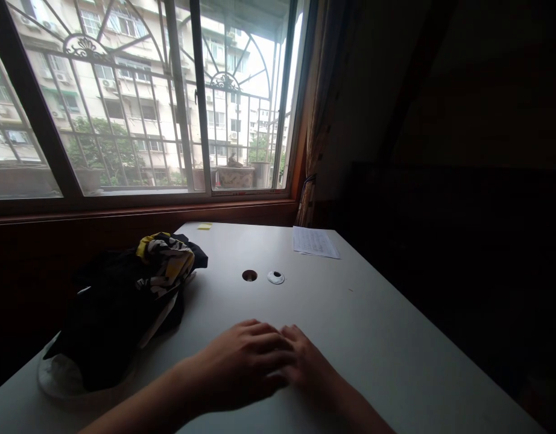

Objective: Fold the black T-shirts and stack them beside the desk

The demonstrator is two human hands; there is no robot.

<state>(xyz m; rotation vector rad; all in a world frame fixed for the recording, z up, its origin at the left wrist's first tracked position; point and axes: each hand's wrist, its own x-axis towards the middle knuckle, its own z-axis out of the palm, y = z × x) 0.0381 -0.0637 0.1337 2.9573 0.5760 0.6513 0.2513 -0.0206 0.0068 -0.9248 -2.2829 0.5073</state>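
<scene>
black clothes (110, 319) could get dragged if i swing wide; my left hand (248, 355), loosely spread, meets my right hand (309, 361), whose grip i can't tell.

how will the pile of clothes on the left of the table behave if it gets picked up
The pile of clothes would probably sag and fold, since it lies in loose, crumpled creases. It might slide apart when lifted, as its pieces appear to overlap. It seems unlikely to roll, given its broad, slumped shape.
</scene>
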